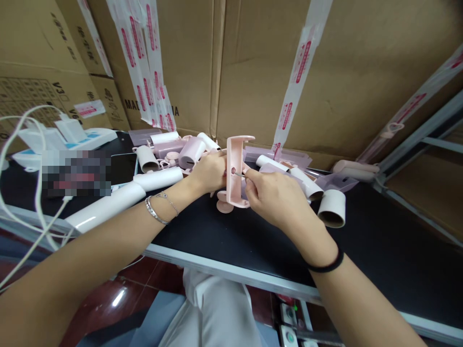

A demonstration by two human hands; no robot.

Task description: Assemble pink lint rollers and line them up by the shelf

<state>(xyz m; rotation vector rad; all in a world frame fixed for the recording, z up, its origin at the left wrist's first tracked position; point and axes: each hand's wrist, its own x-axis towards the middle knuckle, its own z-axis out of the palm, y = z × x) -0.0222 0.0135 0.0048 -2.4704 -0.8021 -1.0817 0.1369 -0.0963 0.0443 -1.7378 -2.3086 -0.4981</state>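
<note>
My left hand is closed around the back of a pink plastic bracket, which stands upright with its two end arms pointing right. Between the thumb and fingers of my right hand is a thin metal tool; its handle is hidden, so I cannot tell its kind. The tool's tip meets a dark reddish spot near the middle of the bracket. A round pink disc shows just below the bracket; whether it is attached I cannot tell.
Pink parts and white paper tubes lie along the back of the black tabletop. White rolls lie at left, near a power strip with cables. Large cardboard boxes wall off the back. A metal rack stands right.
</note>
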